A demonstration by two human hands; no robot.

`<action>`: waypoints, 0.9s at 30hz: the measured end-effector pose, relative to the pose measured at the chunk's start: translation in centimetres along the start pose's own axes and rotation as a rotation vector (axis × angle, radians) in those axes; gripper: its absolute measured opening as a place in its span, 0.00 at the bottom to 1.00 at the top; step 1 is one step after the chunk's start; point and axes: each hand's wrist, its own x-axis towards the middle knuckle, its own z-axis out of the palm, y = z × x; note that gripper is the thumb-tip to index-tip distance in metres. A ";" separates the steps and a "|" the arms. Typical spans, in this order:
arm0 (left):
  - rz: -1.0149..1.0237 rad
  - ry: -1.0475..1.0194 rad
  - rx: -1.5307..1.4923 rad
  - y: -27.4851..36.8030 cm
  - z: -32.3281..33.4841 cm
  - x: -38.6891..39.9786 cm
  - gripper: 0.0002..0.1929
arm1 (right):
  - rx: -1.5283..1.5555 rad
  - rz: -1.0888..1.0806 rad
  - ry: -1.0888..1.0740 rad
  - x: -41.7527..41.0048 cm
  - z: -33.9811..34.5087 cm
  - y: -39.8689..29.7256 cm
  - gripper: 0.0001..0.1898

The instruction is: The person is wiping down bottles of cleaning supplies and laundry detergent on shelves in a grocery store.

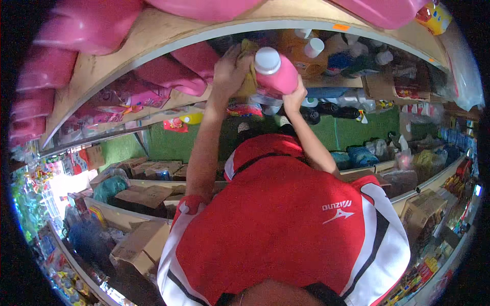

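Note:
A pink plastic bottle [282, 76] with a white screw cap [267, 60] is raised in front of me, tilted so that its cap faces the camera. My right hand [297, 93] grips the bottle low on its right side. On the other side, my left hand [231, 72], somewhat blurred, holds a yellow cloth [249, 78] right beside the cap. Whether the cloth presses against the bottle cannot be made out. Both hands are just beyond the edge of a wooden shelf [160, 26], and the fingertips of the left are partly hidden.
Large pink containers [95, 26] line the upper shelf, with more pink bottles [168, 72] below on the left. White-capped bottles [314, 48] stand at right, close to my hands. Dark bottles [329, 109] sit lower. Cardboard boxes [141, 244] and bagged goods [361, 156] fill shelves around me.

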 end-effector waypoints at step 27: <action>-0.067 -0.224 -0.403 -4.3 2.4 -1.3 0.17 | 1.182 0.419 0.595 -1.4 4.5 12.5 0.15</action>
